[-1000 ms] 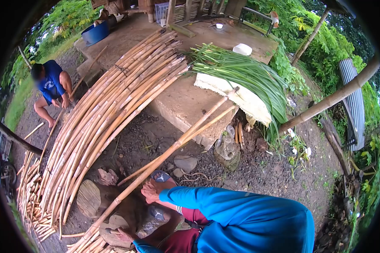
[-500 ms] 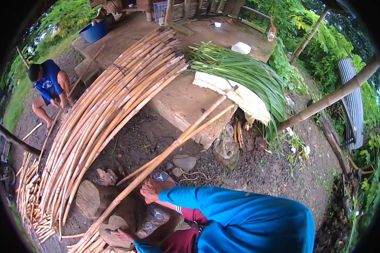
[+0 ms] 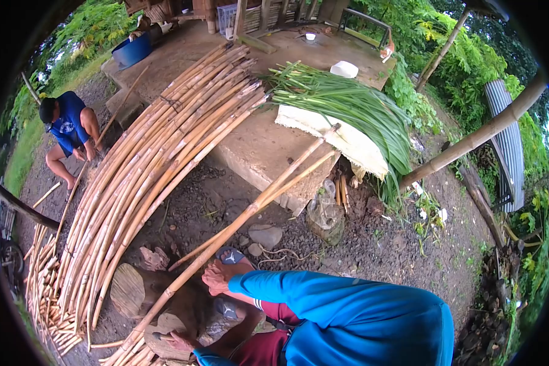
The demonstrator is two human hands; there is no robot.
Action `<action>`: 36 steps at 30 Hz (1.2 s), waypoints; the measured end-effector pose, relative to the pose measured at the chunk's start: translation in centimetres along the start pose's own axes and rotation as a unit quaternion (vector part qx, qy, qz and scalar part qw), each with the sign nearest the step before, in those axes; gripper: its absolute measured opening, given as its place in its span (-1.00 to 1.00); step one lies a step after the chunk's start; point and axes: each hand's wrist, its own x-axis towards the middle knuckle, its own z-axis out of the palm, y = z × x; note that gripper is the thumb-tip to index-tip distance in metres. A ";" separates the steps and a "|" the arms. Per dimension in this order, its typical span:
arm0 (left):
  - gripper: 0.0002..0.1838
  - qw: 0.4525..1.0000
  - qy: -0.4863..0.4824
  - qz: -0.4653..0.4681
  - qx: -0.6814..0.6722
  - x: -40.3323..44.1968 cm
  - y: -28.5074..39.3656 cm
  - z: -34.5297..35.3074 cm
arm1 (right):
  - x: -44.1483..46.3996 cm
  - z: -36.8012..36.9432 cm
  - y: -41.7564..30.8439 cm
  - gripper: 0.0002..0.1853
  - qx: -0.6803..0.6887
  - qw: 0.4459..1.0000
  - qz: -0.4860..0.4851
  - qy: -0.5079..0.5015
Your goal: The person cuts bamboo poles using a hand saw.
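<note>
A long cane pole (image 3: 241, 219) runs diagonally from the concrete slab down past both my hands. My right hand (image 3: 216, 277), at the end of a blue sleeve, is closed beside the pole above my sandalled foot. What it grips, if anything, is hidden. Lower down, my left hand (image 3: 182, 342) rests against the cut face of a log (image 3: 166, 326), fingers curled. A short dark stub (image 3: 158, 336) pokes out from it; its kind is unclear. A second cane (image 3: 302, 175) lies crossed with the long pole.
A big bundle of canes (image 3: 146, 158) slopes down to the left. Green leaves (image 3: 348, 100) and a white sack (image 3: 332, 139) lie on the concrete slab (image 3: 262, 143). A co-worker (image 3: 70, 131) crouches at left, handling a pole. Another log (image 3: 128, 290) lies beside mine.
The view has shifted very slightly. Both my hands and the long cane pole stay in nearly the same place. The co-worker's hands have moved a little.
</note>
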 end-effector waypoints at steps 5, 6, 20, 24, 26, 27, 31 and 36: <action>-0.40 1.000 0.002 0.006 -0.002 0.1 -0.2 0.0 | -0.3 0.3 0.0 -0.59 -0.005 1.000 -0.007 0.018; -0.40 1.000 0.002 0.007 -0.001 0.1 -0.2 0.0 | -0.3 0.5 0.1 -0.58 -0.002 0.999 -0.013 0.033; -0.38 0.999 0.013 0.032 -0.002 0.2 -0.3 0.3 | -0.1 -0.2 0.1 -0.62 -0.017 0.999 0.002 -0.036; -0.35 0.999 0.020 0.039 -0.006 0.2 -0.7 0.2 | 0.0 -0.3 0.1 -0.65 -0.026 1.000 -0.011 -0.007; -0.27 1.000 -0.005 -0.003 -0.008 0.3 -1.3 0.2 | 0.0 -0.5 0.1 -0.65 -0.025 1.000 -0.012 -0.008; -0.27 1.000 -0.005 -0.004 -0.008 0.3 -1.3 0.1 | 0.1 -0.7 0.1 -0.65 -0.022 1.000 -0.011 -0.015; -0.25 0.999 -0.040 -0.011 0.001 0.5 -1.9 -0.1 | 0.1 -1.0 0.1 -0.64 -0.021 1.000 -0.016 -0.005; -0.24 0.999 -0.044 -0.004 -0.022 0.4 -2.8 0.4 | 0.0 0.1 0.2 -0.63 0.017 0.998 0.024 -0.051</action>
